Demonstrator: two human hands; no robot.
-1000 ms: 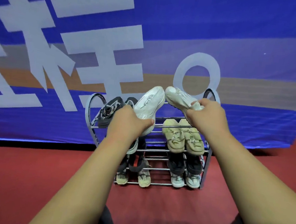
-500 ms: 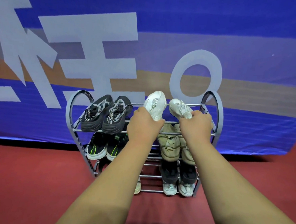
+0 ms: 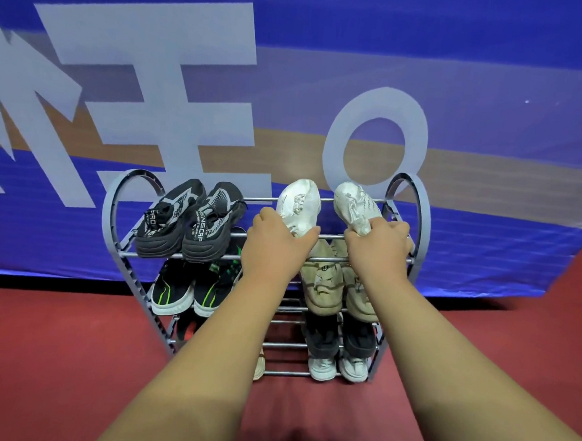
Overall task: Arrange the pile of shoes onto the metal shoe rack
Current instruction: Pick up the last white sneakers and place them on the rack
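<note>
L hand [image 3: 278, 243] grips heel of L shoe [image 3: 299, 200], R hand [image 3: 378, 248] grips heel of R shoe [image 3: 353, 203] — white pair on rack [image 3: 111, 209] top tier, right half. Long axes front-back, toes twd banner [image 3: 497, 62], heels at hands — prob. just needs letting go.

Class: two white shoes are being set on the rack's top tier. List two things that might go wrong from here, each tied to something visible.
1. The rack's top tier is only thin bars. When the left hand and right hand let go, the left white shoe or right white shoe may slide forward off them.
2. The left hand sits close to the black pair; pulling back might nudge it.
</note>
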